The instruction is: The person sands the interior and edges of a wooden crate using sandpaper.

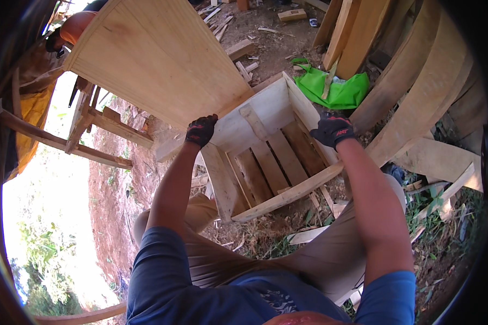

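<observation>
In front of me an open wooden box [268, 203] stands tilted on the ground, with pale walls and a slatted bottom. A short strip of wood [253, 121] lies against its far inner wall. My left hand [201, 131], in a black glove, is closed at the far left corner of the box, beside the lower edge of a large wooden panel [162, 54]. My right hand [332, 130], gloved alike, is closed on the top edge of the right wall. The undersides of both grips are hidden. The panel rises behind the box to the upper left.
A green bag [336, 89] lies beyond the box, near leaning boards [358, 40]. Curved planks [425, 86] fill the right side. Offcuts [241, 50] litter the dirt at the back. A rough timber frame [87, 124] stands left, near a person's orange sleeve [80, 26].
</observation>
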{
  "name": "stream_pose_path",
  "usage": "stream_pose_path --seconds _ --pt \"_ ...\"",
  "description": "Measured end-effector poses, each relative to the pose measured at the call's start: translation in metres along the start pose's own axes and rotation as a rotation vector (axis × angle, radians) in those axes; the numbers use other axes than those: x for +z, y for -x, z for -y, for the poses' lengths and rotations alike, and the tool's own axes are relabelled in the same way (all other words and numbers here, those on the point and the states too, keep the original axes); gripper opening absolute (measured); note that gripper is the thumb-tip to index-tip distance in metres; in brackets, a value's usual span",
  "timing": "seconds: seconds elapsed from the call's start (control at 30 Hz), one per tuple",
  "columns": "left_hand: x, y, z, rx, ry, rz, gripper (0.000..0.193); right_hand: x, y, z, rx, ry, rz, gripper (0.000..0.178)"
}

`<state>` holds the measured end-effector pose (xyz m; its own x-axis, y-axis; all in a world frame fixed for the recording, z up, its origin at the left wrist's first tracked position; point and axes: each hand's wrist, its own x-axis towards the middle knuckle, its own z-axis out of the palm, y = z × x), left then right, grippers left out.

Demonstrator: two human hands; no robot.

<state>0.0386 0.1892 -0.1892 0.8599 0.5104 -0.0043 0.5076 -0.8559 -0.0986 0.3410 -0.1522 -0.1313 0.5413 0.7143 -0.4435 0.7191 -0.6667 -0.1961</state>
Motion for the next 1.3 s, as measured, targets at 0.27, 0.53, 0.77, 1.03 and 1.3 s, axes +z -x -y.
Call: stream_pose_path --seconds 0.27,0.53,0.77,1.03,1.3 --pt "0.003 -0.007 0.007 -0.201 0.021 0.035 0.028 0.001 0.034 -0.033 0.221 -0.107 0.269 0.055" --pt "0.018 -0.018 0.027 -0.271 0.009 0.082 0.035 0.061 0.049 -0.026 -0.019 0.175 -0.620 0.032" --pt "0.011 -0.013 0.069 -0.049 0.027 0.310 0.039 0.043 0.039 -0.025 0.032 0.138 -0.454 0.041" --pt "-0.026 0.057 0.017 -0.028 0.111 0.316 0.037 0.013 0.004 -0.084 -0.042 0.217 -0.368 0.057" --pt "-0.042 0.199 0.001 -0.229 0.379 0.335 0.036 0.009 -0.033 -0.025 -0.113 0.150 -0.390 0.066"
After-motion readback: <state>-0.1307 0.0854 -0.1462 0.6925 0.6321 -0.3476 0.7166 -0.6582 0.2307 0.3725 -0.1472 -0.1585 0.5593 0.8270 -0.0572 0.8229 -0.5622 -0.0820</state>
